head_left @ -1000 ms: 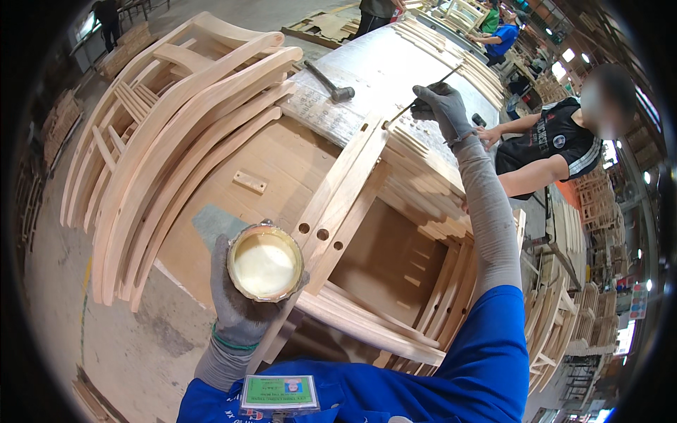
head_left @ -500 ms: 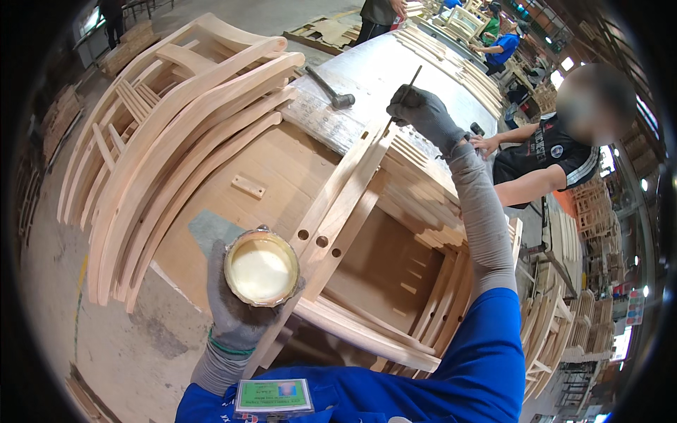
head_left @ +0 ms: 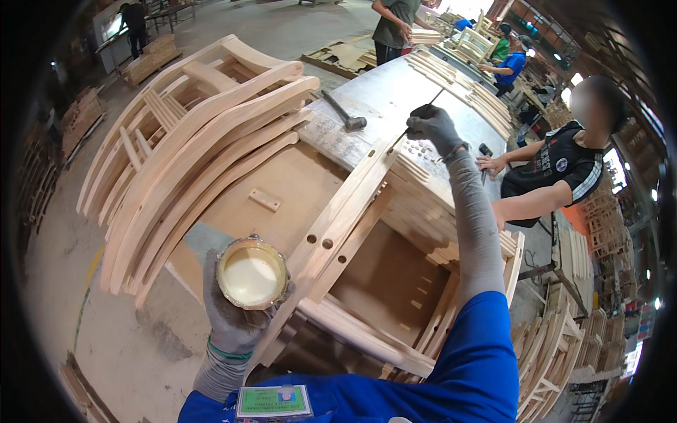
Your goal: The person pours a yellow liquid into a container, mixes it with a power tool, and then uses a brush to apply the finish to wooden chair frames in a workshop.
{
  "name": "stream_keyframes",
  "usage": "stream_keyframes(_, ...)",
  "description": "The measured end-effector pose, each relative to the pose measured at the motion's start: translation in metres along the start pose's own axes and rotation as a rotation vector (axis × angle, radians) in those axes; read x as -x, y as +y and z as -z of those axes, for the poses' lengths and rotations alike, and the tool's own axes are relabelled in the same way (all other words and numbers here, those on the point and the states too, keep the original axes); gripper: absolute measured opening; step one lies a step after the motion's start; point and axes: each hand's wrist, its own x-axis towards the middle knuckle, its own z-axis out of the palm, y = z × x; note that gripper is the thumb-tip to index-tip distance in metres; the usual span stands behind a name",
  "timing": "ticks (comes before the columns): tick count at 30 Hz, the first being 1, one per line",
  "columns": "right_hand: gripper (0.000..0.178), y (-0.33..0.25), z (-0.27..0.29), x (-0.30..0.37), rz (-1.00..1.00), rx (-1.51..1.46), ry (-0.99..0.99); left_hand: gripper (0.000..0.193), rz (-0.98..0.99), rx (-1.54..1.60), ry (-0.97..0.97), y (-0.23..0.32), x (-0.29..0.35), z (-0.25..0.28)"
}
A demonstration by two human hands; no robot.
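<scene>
- The right hand, in a grey glove, has drawn back a little toward the near edge of the grey metal worktop since half a second ago; its grip is clenched round a thin dark stick-like tool, which now slants lower across the worktop
- The tool's far tip points up and away from the hand; its near end reaches toward the pale wooden chair frame rail with round holes that lies just below the hand
- The left hand, also in a grey glove, has stayed in place at lower left, its grip closed around the round open tin of cream-coloured glue, held upright and well apart from the right hand
- A dark-headed hammer lies on the worktop, left of the right hand, where it lay before
- A stack of curved pale wooden chair parts leans at the left, unchanged
- A small rectangular green and white badge sits on the blue sleeve at the bottom edge; its print is too small to tell
- A person in a black shirt with white stripes leans on the worktop's right side, arm stretched toward it
</scene>
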Motion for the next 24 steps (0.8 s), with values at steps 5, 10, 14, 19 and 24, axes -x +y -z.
stream_keyframes(5, 0.028, -0.029, -0.005, 0.032, 0.149, -0.128, 0.003, 0.064, -0.043, 0.12, -0.047, 0.016, 0.052, 0.02)
stream_keyframes(10, 0.019, -0.095, -0.076, 0.146, 0.251, -0.204, -0.062, 0.069, -0.133, 0.144, -0.027, 0.033, 0.104, 0.045)
stream_keyframes(14, 0.02, -0.137, -0.138, 0.226, 0.188, -0.428, -0.259, 0.069, -0.176, 0.053, 0.014, 0.057, 0.132, 0.062)
stream_keyframes(19, 0.016, -0.176, -0.231, 0.283, 0.182, -0.465, -0.404, 0.063, -0.196, 0.025, 0.069, 0.118, 0.161, 0.095)
stream_keyframes(24, 0.018, -0.205, -0.366, 0.315, 0.23, -0.533, -0.566, 0.059, -0.235, 0.018, 0.042, 0.205, 0.193, 0.138)
